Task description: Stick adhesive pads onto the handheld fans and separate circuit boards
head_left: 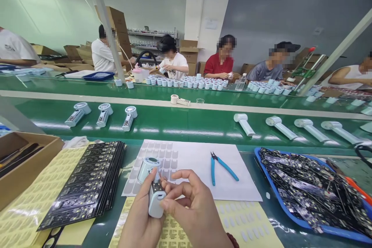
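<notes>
Device (156, 204) between both hands (142, 217) (193, 205) above green bench (116, 202), people (220, 62) opposite.

Your bare left hand (144, 211) comes up from the lower edge of the head view, its palm turned inward and half cupped. Its thumb stretches upward and away from you, while its fingers are mostly hidden in a closed grip. Your bare right hand (193, 207) reaches in from the lower right, its back partly toward you. Its thumb points left toward your left palm; its index finger arches above the other bent fingers. Both hands are close together, your right wrist angled inward.
</notes>
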{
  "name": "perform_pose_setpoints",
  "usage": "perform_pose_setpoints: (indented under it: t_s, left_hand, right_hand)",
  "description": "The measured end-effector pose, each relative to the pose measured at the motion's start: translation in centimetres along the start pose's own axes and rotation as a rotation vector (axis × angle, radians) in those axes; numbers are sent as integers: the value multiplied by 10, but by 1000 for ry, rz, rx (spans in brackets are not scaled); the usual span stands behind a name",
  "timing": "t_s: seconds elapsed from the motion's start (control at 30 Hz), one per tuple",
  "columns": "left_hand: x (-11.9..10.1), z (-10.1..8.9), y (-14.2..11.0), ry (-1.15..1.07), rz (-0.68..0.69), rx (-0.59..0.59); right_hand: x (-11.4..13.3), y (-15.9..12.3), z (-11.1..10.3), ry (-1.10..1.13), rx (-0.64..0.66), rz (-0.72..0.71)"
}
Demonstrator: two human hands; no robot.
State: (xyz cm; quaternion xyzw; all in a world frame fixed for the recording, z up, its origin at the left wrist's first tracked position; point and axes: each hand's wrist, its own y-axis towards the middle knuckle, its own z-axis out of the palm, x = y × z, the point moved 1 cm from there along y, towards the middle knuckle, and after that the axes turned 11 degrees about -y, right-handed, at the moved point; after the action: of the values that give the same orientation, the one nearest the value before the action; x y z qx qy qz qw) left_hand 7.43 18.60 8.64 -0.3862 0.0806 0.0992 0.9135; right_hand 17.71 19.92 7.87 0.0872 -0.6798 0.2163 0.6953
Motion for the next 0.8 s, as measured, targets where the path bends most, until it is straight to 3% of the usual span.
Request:
perform_pose_setpoints:
  t_s: [0.27, 0.47, 0.53, 0.63, 0.73, 0.8]
  left_hand:
    - [0, -3, 1, -63, -68, 15]
    - [5, -4, -9, -159, -105, -37]
    - [6, -1, -15, -208, -159, -63]
    - [7, -2, -19, -179, -225, -73]
    - [3, -17, -15, 83, -73, -7]
    - [0, -33, -9, 292, 61, 82]
  right_hand:
    - [7, -4, 1, -113, -28, -27]
    - [3, -13, 5, -487, -160, -303]
    - [0, -13, 2, -566, -215, -321]
    - [-9, -12, -12, -434, -209, -202]
    - [-25, -13, -39, -305, -200, -143]
    - [-36, -17, -61, -410, -242, -154]
